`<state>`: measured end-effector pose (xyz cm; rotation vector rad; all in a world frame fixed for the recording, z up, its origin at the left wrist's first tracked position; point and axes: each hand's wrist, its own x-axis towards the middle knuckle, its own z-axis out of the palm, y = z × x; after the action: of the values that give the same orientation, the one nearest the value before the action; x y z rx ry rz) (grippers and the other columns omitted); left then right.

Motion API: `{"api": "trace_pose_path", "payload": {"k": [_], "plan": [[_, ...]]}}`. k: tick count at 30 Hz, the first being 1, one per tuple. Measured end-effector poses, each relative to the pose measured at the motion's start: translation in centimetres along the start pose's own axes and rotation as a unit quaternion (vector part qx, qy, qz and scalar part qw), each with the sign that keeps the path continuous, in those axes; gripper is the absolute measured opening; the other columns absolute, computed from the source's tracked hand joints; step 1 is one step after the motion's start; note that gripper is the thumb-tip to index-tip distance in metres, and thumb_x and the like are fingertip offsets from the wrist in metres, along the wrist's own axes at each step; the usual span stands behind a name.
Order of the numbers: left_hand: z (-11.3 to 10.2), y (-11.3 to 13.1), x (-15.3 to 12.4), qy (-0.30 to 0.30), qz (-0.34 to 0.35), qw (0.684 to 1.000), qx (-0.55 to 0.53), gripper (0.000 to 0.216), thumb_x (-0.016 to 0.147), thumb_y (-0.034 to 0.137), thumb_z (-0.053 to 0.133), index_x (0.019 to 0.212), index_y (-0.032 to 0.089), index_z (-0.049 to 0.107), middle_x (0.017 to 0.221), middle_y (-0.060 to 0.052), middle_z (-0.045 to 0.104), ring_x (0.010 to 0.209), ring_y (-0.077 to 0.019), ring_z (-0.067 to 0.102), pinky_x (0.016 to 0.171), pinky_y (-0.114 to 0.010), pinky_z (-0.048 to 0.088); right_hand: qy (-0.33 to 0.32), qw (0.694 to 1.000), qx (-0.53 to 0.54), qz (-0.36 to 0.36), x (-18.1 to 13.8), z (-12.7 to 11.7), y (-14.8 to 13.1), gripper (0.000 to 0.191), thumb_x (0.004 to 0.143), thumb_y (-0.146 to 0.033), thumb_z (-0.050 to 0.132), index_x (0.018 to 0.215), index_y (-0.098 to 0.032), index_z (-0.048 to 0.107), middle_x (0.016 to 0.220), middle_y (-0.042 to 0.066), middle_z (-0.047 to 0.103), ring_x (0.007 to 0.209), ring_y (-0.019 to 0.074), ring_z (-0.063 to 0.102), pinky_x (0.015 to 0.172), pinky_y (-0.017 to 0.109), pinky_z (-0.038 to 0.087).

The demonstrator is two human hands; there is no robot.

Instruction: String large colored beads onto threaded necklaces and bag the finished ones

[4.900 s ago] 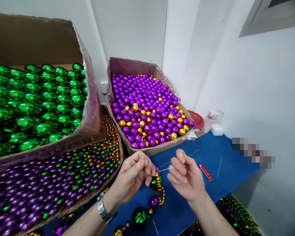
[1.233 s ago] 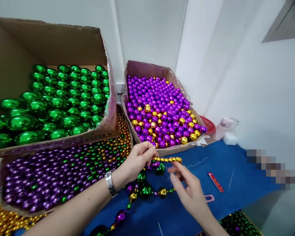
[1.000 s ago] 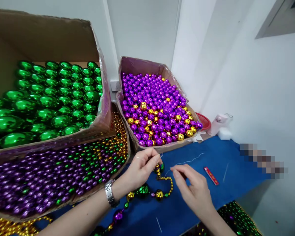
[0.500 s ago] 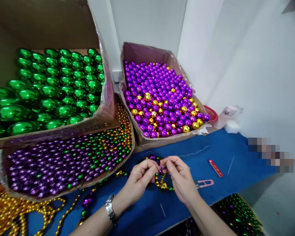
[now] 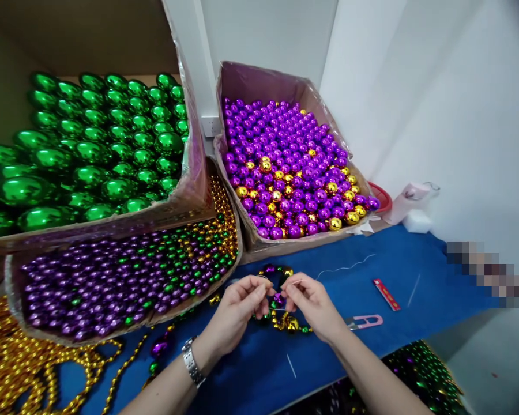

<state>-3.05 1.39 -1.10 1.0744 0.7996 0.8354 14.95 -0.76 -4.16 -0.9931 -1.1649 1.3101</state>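
Over the blue table cloth, my left hand (image 5: pixel 245 302), with a metal watch (image 5: pixel 192 362) on its wrist, pinches a thin white thread (image 5: pixel 278 309). Facing it a short gap away, my right hand (image 5: pixel 310 304) has thumb and fingertips closed on the thread too. Just beneath the fingertips lies a bead string (image 5: pixel 292 325) of gold, green and purple beads, partly covered by both hands. How the thread joins the beads is too fine to make out. Pink-handled thread snips (image 5: pixel 367 321) rest beside my right wrist.
A carton of large green beads (image 5: pixel 96 151) stands at the left, and a box of purple and gold beads (image 5: pixel 285 138) behind. Small beads (image 5: pixel 99 282) fill a low box. Gold bead strands (image 5: pixel 47 369), a red packet (image 5: pixel 386 294) and loose thread pieces (image 5: pixel 291 366) lie about.
My hands have drawn slightly apart, so a wider gap shows between the fingertips with the thread across it. The whole view has shifted a little.
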Motion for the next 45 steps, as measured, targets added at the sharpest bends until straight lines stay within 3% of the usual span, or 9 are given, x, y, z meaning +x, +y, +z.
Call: {"api": "trace_pose_path", "payload": {"k": [5,9,13,16,20,25,31,39,45], "plan": [[-0.3,0.1,0.4,0.015,0.044,0.998,0.043,0.014,0.083,0.026,0.062,0.092,0.015,0.062,0.086,-0.005,0.064,0.056,-0.0072,0.053,0.053,-0.020,0.040,-0.048,0.998,-0.023,-0.019,0.4,-0.2,-1.1,0.017,0.087,-0.033,0.059,0.082,-0.018,0.063,0.130,0.008,0.049,0.053,0.0029,0.059,0.055,0.022,0.049],[-0.8,-0.1,0.3,-0.013,0.046,0.998,0.050,0.014,0.083,0.026,0.062,0.090,0.015,0.063,0.085,-0.005,0.065,0.052,-0.0063,0.052,0.052,-0.020,0.040,-0.116,0.993,-0.009,-0.009,0.9,-0.2,-1.4,0.019,0.088,-0.035,0.057,0.082,-0.018,0.061,0.143,0.009,0.035,0.052,0.0020,0.061,0.053,0.022,0.049],[-1.0,0.0,0.2,-0.017,0.042,0.999,0.030,0.013,0.081,0.026,0.064,0.089,0.015,0.063,0.089,-0.005,0.064,0.050,-0.0047,0.051,0.049,-0.019,0.039,-0.145,0.989,0.016,0.019,1.3,0.0,-1.0,0.024,0.088,-0.040,0.055,0.080,-0.018,0.055,0.130,0.009,0.050,0.052,0.0040,0.060,0.052,0.022,0.050],[-1.2,-0.1,0.1,-0.012,0.037,0.999,0.022,0.013,0.081,0.025,0.064,0.090,0.016,0.063,0.088,-0.004,0.065,0.049,-0.0043,0.050,0.048,-0.019,0.038,-0.126,0.992,-0.001,0.019,1.6,0.3,-0.6,0.021,0.089,-0.040,0.054,0.084,-0.019,0.054,0.099,0.005,0.064,0.055,0.0075,0.062,0.051,0.021,0.049],[-1.3,-0.4,-0.1,-0.021,0.033,0.999,0.029,0.013,0.083,0.025,0.062,0.092,0.016,0.063,0.088,-0.005,0.065,0.051,-0.0049,0.051,0.051,-0.019,0.040,-0.090,0.995,-0.051,0.014,2.0,0.6,-0.1,0.021,0.090,-0.039,0.052,0.092,-0.019,0.054,0.071,-0.001,0.061,0.060,0.0109,0.063,0.053,0.021,0.049],[-0.9,0.5,-0.5,-0.027,0.045,0.996,0.073,0.010,0.084,0.024,0.060,0.090,0.016,0.062,0.086,-0.004,0.061,0.059,-0.0087,0.055,0.058,-0.022,0.043,-0.073,0.984,-0.162,0.002,2.0,0.6,-0.9,0.017,0.091,-0.036,0.051,0.099,-0.021,0.050,0.066,-0.003,0.059,0.055,0.0122,0.060,0.052,0.023,0.047],[-0.4,2.1,-0.5,-0.013,0.081,0.984,0.158,0.013,0.085,0.021,0.053,0.079,0.016,0.063,0.084,-0.003,0.054,0.066,-0.0123,0.054,0.063,-0.025,0.045,-0.106,0.937,-0.322,-0.084,1.2,0.0,-3.6,0.013,0.091,-0.026,0.051,0.086,-0.021,0.062,0.083,0.003,0.062,0.080,0.0175,0.056,0.074,0.029,0.037],[0.5,2.1,-0.5,0.015,0.204,0.897,0.392,0.013,0.080,0.025,0.061,0.089,0.020,0.069,0.090,-0.007,0.057,0.080,-0.0188,0.055,0.073,-0.028,0.043,-0.114,0.914,-0.367,-0.126,1.2,0.5,-4.4,0.019,0.094,-0.026,0.044,0.082,-0.022,0.058,0.078,0.001,0.059,0.075,0.0159,0.054,0.068,0.026,0.037],[-0.7,2.0,-0.6,0.021,0.103,0.975,0.195,0.021,0.084,0.028,0.058,0.068,0.017,0.066,0.096,-0.008,0.061,0.080,-0.0173,0.055,0.073,-0.028,0.043,-0.127,0.931,-0.323,-0.114,1.2,-1.9,-5.3,0.012,0.089,-0.030,0.055,0.087,-0.024,0.065,0.083,0.002,0.061,0.079,0.0169,0.055,0.073,0.028,0.039]]}}
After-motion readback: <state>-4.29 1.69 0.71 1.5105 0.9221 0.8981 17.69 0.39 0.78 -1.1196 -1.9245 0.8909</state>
